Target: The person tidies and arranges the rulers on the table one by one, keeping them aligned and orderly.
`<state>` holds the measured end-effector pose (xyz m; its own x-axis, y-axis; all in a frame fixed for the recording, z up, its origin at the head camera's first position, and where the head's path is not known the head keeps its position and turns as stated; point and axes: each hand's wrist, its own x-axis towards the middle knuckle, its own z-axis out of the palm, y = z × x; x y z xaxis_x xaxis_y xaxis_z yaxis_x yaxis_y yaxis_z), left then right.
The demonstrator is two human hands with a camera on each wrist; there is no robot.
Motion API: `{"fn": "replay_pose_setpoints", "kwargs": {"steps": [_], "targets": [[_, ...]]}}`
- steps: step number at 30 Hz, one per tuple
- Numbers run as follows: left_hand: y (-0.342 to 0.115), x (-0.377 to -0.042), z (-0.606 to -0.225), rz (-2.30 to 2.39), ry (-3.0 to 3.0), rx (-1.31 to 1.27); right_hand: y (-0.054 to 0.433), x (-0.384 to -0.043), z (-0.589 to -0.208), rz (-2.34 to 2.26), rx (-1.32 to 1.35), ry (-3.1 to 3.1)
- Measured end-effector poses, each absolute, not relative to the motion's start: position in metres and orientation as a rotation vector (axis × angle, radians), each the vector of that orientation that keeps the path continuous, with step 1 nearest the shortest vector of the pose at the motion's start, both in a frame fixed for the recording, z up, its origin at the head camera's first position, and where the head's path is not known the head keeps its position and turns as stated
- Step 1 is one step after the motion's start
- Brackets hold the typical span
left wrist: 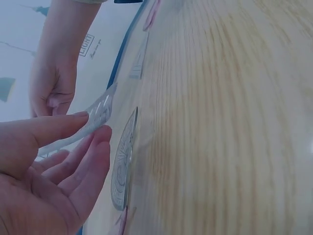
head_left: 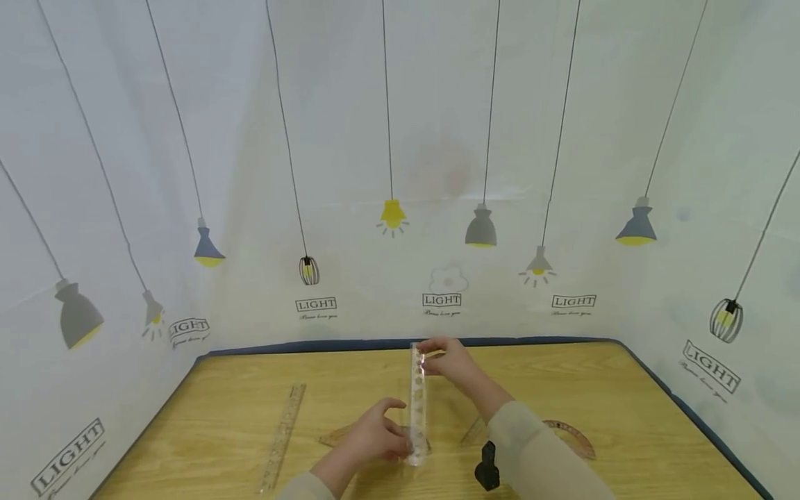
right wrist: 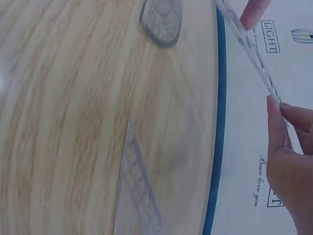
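A clear plastic ruler with cut-out shapes (head_left: 418,399) is held up over the table between both hands. Near its lower end, my left hand (head_left: 378,432) pinches it; the left wrist view has the thumb on one face of the ruler (left wrist: 101,110) and the fingers beneath. At the far end my right hand (head_left: 451,361) grips it between thumb and fingers. From the right wrist the ruler (right wrist: 254,56) appears nearly edge-on, with the right hand (right wrist: 293,147) at its tip. Below lies a clear template with curved lines (left wrist: 123,166), partly hidden by the left hand in the head view.
Another clear ruler (head_left: 282,437) lies on the left. A clear set square (right wrist: 139,191) rests beneath the right forearm, and a reddish protractor (head_left: 575,439) lies farther right. A small black object (head_left: 487,469) stands near the right sleeve. Lamp-printed cloth (head_left: 437,139) encloses the wooden table.
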<state>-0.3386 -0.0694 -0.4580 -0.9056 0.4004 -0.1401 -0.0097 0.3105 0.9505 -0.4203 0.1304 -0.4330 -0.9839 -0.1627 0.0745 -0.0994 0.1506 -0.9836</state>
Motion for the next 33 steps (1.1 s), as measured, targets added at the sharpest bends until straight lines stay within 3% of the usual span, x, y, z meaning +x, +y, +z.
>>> {"fn": "replay_pose_setpoints", "kwargs": {"steps": [13, 33], "targets": [[-0.094, -0.343, -0.447, 1.625, 2.266, 0.201, 0.097, -0.413, -0.427, -2.065, -0.241, 2.266], [-0.151, -0.337, -0.452, 1.670, 2.190, 0.239, 0.045, -0.397, -0.431, -2.127, -0.314, 2.131]]}}
